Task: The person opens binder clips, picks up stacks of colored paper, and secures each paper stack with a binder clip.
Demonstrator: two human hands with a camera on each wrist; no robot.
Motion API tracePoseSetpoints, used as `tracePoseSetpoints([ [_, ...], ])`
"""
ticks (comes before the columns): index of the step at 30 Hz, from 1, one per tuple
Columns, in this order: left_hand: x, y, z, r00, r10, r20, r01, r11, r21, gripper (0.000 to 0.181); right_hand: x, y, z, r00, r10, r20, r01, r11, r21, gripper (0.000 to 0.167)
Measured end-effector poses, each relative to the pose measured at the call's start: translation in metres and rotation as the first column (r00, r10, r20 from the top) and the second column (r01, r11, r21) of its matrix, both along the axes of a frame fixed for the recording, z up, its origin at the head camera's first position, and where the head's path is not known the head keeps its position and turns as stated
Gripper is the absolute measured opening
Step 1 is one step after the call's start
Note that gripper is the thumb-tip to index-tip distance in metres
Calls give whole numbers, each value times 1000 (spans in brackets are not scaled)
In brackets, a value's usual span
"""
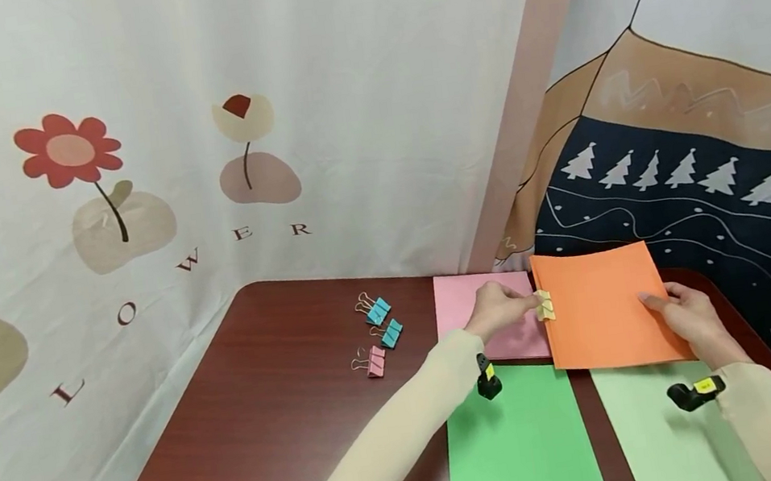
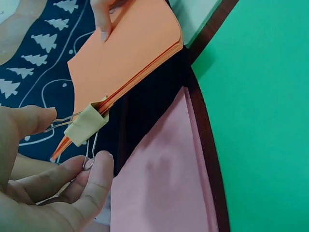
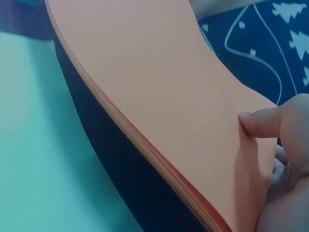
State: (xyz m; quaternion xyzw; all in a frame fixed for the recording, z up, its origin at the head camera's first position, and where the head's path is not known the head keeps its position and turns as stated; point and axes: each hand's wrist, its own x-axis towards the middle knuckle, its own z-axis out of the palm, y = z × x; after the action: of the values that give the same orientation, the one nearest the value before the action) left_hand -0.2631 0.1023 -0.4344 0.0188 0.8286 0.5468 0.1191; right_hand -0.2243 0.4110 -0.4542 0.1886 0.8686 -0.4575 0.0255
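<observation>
A stack of orange paper [image 1: 603, 309] is held up above the table. My right hand [image 1: 691, 318] pinches its right side, thumb on top and fingers beneath, as the right wrist view [image 3: 285, 145] also shows. On the left edge of the orange stack [image 2: 130, 53] sits a yellow binder clip [image 2: 87, 124], its jaws over the sheets. My left hand [image 2: 53, 179] holds the clip's two wire handles between thumb and fingers; in the head view this hand [image 1: 500, 308] is at the yellow clip [image 1: 544, 306], above the pink paper.
Pink paper [image 1: 448, 305] lies at the back, green paper [image 1: 522, 442] in front of it and pale green paper [image 1: 660, 415] to the right. Two teal binder clips [image 1: 378, 310] [image 1: 391, 333] and a pink one [image 1: 375, 362] are on the brown table [image 1: 268, 402], left of the papers.
</observation>
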Motion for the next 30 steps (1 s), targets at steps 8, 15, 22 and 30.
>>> tracePoseSetpoints([
  [8,-10,26,0,1000,7,-3,-8,994,-110,41,-12,20,-3,1000,15,19,-16,998,67,75],
  [15,-25,47,-9,999,39,10,-37,988,-149,60,-23,32,-3,999,20,43,-25,993,117,75],
  [22,-28,63,-18,999,52,15,-49,983,-176,53,-30,43,-12,996,5,87,-15,994,107,77],
  [30,-30,74,-23,999,-7,-43,-4,966,-257,49,-34,49,-19,993,10,115,-27,989,143,73],
])
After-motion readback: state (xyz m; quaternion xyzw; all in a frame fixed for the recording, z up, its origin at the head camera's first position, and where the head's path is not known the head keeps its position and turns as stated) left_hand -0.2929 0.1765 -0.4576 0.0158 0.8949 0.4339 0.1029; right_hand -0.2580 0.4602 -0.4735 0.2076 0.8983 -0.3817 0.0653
